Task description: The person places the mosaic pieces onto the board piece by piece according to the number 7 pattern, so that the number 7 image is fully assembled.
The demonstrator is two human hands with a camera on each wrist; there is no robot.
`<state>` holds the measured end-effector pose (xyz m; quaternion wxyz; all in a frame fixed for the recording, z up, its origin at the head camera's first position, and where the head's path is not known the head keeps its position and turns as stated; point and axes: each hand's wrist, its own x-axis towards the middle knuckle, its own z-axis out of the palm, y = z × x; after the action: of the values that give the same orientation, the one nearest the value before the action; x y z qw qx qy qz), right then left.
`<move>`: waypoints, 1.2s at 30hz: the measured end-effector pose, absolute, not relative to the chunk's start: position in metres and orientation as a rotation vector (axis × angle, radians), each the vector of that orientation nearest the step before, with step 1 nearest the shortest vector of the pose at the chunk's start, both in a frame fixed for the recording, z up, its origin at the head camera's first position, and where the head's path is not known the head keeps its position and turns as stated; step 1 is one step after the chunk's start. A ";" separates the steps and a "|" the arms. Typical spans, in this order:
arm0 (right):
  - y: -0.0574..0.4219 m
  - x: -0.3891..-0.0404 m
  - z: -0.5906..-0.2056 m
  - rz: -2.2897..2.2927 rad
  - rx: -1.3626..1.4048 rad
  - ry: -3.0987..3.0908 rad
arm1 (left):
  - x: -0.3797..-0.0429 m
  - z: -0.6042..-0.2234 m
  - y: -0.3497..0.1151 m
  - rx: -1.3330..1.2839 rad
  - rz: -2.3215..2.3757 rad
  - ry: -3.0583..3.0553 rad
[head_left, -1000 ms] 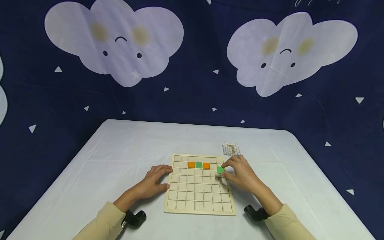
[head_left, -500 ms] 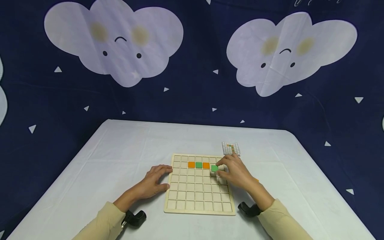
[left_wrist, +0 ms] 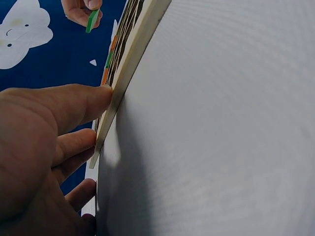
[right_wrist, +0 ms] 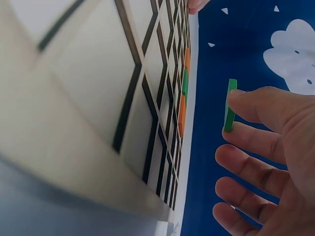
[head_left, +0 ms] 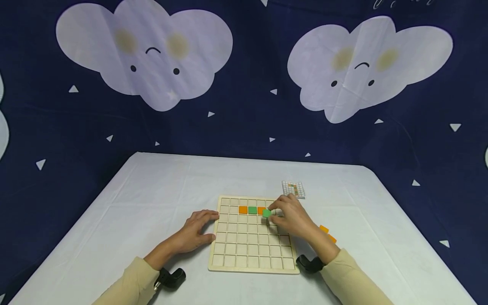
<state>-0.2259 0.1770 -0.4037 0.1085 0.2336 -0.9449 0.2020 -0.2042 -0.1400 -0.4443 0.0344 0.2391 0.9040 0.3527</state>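
A light wooden grid board (head_left: 244, 250) lies on the table. In its second row from the far side sit an orange tile (head_left: 243, 210), a green tile (head_left: 252, 210) and another orange tile (head_left: 261, 210), side by side. My right hand (head_left: 293, 216) pinches a second green tile (right_wrist: 230, 105) between thumb and index finger, its other fingers spread loosely. That tile is raised over the board and, in the head view, overlaps the right orange tile's corner. My left hand (head_left: 196, 232) rests at the board's left edge, thumb and fingertips against the rim.
A small card (head_left: 293, 189) printed with a coloured grid pattern lies beyond the board's far right corner. Loose orange tiles (head_left: 324, 229) lie right of the board, partly behind the right forearm. A dark cloud-patterned cloth (head_left: 244, 118) hangs behind the white table (head_left: 114, 237).
My right hand has moved left over the board with the green tile, toward the row of tiles. The loose orange tiles have come into view behind the forearm. My left hand stays put.
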 end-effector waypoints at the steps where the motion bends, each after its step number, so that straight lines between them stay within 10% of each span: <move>1: 0.176 -0.226 -0.404 0.598 0.691 -2.782 | -0.204 -0.444 -0.140 0.735 1.083 2.780; 36: 0.165 -0.238 -0.414 0.633 0.674 -2.940 | -0.203 -0.444 -0.140 0.743 1.118 2.763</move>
<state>-0.2379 0.1653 -0.4140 0.0296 0.2187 -0.9535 0.2053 -0.2029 -0.1404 -0.4442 0.0349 0.2419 0.8989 0.3636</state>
